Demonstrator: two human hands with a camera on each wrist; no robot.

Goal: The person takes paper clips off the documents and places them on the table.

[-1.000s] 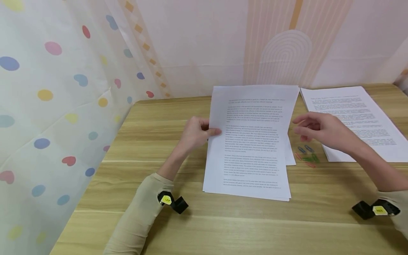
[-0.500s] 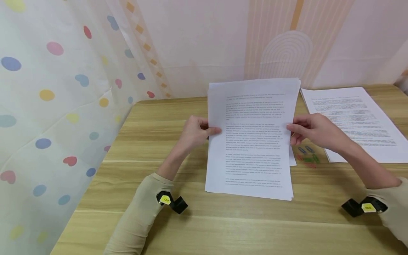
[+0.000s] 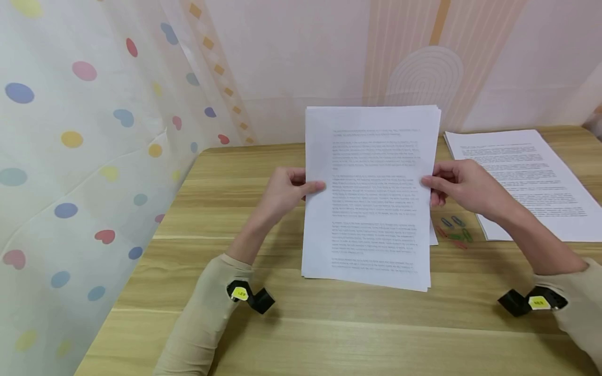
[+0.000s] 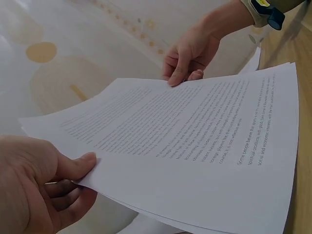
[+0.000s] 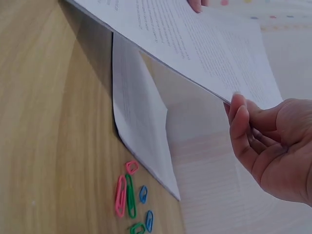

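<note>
Your left hand [image 3: 282,193] pinches sheets [image 3: 369,193] at left edge, right hand [image 3: 463,189] at right edge; sheets tilted up, bottom edge on counter [image 3: 329,329] mid-front. Risk: loose pinch lets sheets fan, slide onto clips [image 3: 453,230].

table [image 3: 329,334]: light wood | on it: printed paper stack [image 3: 522,177] far right | coloured paper clips [image 3: 453,230] beside | single sheet [image 5: 139,122]

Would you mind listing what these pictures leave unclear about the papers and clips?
- Held sheaf: print too small to read in head view; sheet count unclear.
- Sheet beneath: mostly covered by the sheaf.
- Paper clips: bottom edge cuts some in right wrist view.
- Right stack: cut by the frame edge.
</note>
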